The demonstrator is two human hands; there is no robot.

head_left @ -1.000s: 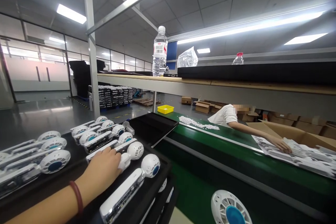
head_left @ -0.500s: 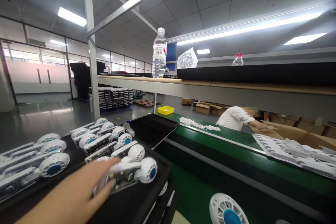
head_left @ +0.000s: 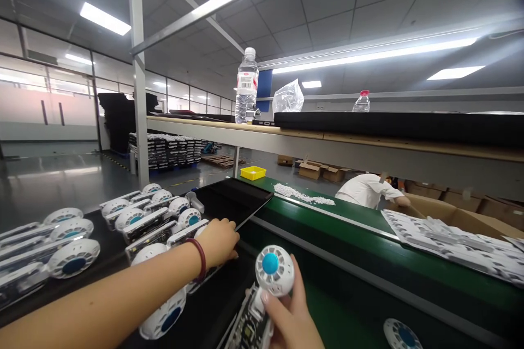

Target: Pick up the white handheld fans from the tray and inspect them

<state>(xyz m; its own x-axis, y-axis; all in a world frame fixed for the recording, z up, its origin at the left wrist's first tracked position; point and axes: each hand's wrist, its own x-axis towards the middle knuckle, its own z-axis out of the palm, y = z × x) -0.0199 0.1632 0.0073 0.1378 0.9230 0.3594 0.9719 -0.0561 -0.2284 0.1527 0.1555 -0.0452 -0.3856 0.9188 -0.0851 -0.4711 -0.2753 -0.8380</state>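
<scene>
The left hand (head_left: 219, 241) rests curled, fingers bent down over 1 white fan (head_left: 189, 232) on the black tray (head_left: 102, 240). The right hand (head_left: 292, 319) pinches another handheld fan (head_left: 268, 283) just below its round head, seemingly thumb against fingers, above the green belt (head_left: 327, 283).

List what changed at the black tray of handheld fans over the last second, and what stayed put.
The left hand moved forward along the black foam tray to the fans at its far edge. The right hand came into view, gripping a white handheld fan with a blue hub above the green conveyor belt. The co-worker's arm pulled back from the white trays. The clear water bottle stayed put.
</scene>
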